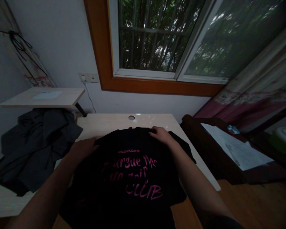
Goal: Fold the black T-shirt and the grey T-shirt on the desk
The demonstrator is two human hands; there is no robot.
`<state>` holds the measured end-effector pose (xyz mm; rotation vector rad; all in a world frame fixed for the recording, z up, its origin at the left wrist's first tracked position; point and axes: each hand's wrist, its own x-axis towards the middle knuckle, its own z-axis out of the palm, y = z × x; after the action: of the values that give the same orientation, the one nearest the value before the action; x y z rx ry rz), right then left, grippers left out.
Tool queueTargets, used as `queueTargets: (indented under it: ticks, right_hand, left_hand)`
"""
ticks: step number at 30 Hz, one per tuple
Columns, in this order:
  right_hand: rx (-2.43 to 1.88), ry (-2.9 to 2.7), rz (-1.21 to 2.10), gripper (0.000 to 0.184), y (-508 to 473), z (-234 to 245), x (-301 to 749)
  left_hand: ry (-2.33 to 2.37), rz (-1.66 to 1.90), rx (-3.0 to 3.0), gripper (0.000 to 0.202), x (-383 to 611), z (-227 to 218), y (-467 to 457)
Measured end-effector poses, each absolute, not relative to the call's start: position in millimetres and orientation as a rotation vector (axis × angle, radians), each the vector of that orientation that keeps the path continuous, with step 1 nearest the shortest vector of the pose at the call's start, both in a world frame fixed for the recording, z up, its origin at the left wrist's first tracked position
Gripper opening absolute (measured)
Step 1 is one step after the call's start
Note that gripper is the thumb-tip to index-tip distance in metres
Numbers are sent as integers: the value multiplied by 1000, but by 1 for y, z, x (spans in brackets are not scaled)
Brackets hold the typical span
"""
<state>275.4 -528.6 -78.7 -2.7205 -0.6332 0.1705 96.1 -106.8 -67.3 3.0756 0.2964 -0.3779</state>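
Note:
A black T-shirt (124, 141) with pink lettering lies spread over the pale desk, and its lower part hangs over the near edge. My left hand (84, 149) is closed on the shirt's left shoulder edge, with thumb and fingertips at the fabric. At the top edge, right of the collar, my right hand (160, 134) pinches the cloth between thumb and curled fingers. The right sleeve (182, 146) extends past my right wrist. Folds and shadow obscure part of the print.
Dark grey clothing (38, 136) is heaped on the left of the pale desk (105, 122), under a raised shelf (73, 95). A brown seat or bench (193, 130) with papers (235, 146) stands right. Behind are a window (157, 38) and a plugged-in cable (89, 95).

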Motion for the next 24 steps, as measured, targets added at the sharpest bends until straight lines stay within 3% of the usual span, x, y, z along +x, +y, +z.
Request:
queueTargets:
  ticks: [7,12,18,24]
  right_hand:
    - [-2693,-580,260,21,-551,-82,285]
    - [-2657,-535,224,23,-566,-84,294]
    - [-2438,-381,-235,29,-555,-80,300]
    - [-2568,-368,-395,32,-530,-80,299]
  left_hand:
    - [304,-398,3091,36,118,-74,-114]
    - [456,-101,3086,33,128,-71,-96]
    - [679,322,3044,36,138,-52,-87]
    - [694,405,2987,43,145,-60,-99]
